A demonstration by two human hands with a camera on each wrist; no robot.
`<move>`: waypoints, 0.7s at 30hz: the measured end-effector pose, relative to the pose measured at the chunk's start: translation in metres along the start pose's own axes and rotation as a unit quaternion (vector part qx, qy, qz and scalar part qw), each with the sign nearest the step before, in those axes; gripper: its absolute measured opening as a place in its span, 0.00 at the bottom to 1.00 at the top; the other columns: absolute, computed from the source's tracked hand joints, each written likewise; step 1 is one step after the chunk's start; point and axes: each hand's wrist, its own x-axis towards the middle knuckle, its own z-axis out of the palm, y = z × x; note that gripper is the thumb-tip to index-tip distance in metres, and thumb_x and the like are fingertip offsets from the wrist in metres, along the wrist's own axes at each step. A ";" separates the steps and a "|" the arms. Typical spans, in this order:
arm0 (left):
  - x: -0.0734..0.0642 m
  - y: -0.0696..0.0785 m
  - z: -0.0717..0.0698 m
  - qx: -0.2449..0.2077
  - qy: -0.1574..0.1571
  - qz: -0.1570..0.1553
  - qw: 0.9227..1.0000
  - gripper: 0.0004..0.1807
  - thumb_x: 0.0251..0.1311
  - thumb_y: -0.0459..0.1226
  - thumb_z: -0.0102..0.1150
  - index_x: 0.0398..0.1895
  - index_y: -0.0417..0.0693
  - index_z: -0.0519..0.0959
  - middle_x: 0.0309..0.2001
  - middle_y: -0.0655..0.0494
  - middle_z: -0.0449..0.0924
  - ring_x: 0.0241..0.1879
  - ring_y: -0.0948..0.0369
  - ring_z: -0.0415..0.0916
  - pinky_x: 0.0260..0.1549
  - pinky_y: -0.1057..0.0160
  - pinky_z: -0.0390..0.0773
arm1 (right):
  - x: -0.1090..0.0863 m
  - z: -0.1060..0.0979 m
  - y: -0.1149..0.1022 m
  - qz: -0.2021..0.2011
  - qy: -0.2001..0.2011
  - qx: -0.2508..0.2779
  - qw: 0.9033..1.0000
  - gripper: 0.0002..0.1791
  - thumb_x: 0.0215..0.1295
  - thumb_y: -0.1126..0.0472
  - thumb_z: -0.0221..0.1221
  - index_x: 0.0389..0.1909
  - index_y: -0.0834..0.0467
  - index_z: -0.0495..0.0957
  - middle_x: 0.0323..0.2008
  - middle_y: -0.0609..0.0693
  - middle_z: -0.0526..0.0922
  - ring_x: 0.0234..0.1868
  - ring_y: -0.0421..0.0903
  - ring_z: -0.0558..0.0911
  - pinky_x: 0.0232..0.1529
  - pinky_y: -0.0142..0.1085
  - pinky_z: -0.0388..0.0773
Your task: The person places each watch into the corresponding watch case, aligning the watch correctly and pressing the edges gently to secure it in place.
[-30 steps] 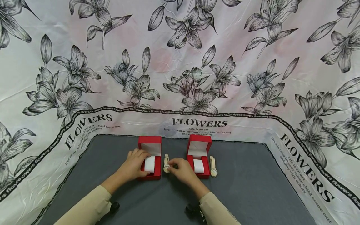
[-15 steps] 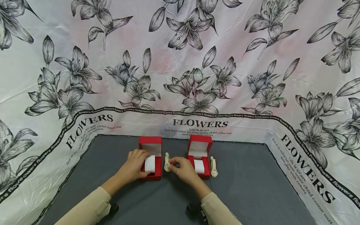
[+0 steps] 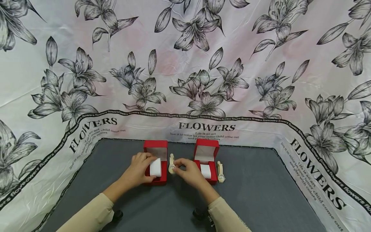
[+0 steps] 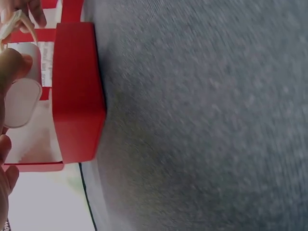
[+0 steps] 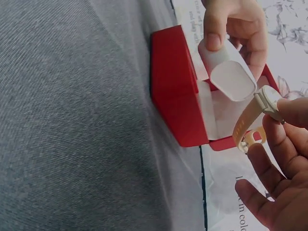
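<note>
My left hand (image 3: 138, 169) reaches into the left open red box (image 3: 163, 180) and grips a white watch cushion (image 3: 155, 168) between thumb and fingers. In the right wrist view the cushion (image 5: 234, 82) shows its flat end, tilted at the box opening. My right hand (image 3: 189, 174) pinches a cream wristwatch (image 3: 171, 168) by its case, just right of that box. Seen from the right wrist, the watch (image 5: 250, 118) has its strap hanging in a curve, with the buckle low and the other fingers spread below. The left wrist view shows the cushion (image 4: 24, 96) above the box wall (image 4: 77, 91).
A second open red box (image 3: 215, 177) with a white cushion (image 3: 205, 171) stands to the right. Another cream wristwatch (image 3: 221, 174) lies beside it on the grey cloth (image 3: 261, 193). A flower-printed sheet (image 3: 145, 125) hangs behind the table.
The left hand has raised and tilted the white cushion slightly within the box. The right hand has lifted the wristwatch a little, away from the body. The second box and watch stay put.
</note>
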 end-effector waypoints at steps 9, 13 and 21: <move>0.005 0.012 -0.006 -0.021 -0.028 -0.014 0.999 0.38 0.46 0.48 0.81 0.63 0.52 0.78 0.59 0.50 0.74 0.58 0.49 0.66 0.53 0.45 0.63 | -0.001 -0.004 -0.012 0.011 -0.007 0.019 1.000 0.11 0.69 0.56 0.67 0.50 0.51 0.85 0.38 0.42 0.84 0.49 0.44 0.83 0.52 0.44 0.79; 0.006 0.016 -0.007 -0.015 -0.032 -0.008 0.999 0.39 0.47 0.50 0.81 0.65 0.54 0.77 0.60 0.51 0.75 0.59 0.50 0.67 0.53 0.45 0.63 | -0.001 -0.005 -0.015 0.007 -0.004 0.022 1.000 0.11 0.69 0.56 0.67 0.50 0.52 0.85 0.38 0.42 0.84 0.50 0.44 0.83 0.51 0.42 0.80; 0.007 0.021 -0.008 -0.005 -0.037 -0.013 0.999 0.39 0.46 0.51 0.81 0.63 0.52 0.77 0.58 0.54 0.79 0.57 0.54 0.70 0.52 0.48 0.64 | -0.001 -0.003 -0.019 0.000 -0.007 0.041 0.999 0.12 0.69 0.58 0.66 0.51 0.53 0.85 0.39 0.45 0.85 0.49 0.45 0.83 0.45 0.38 0.80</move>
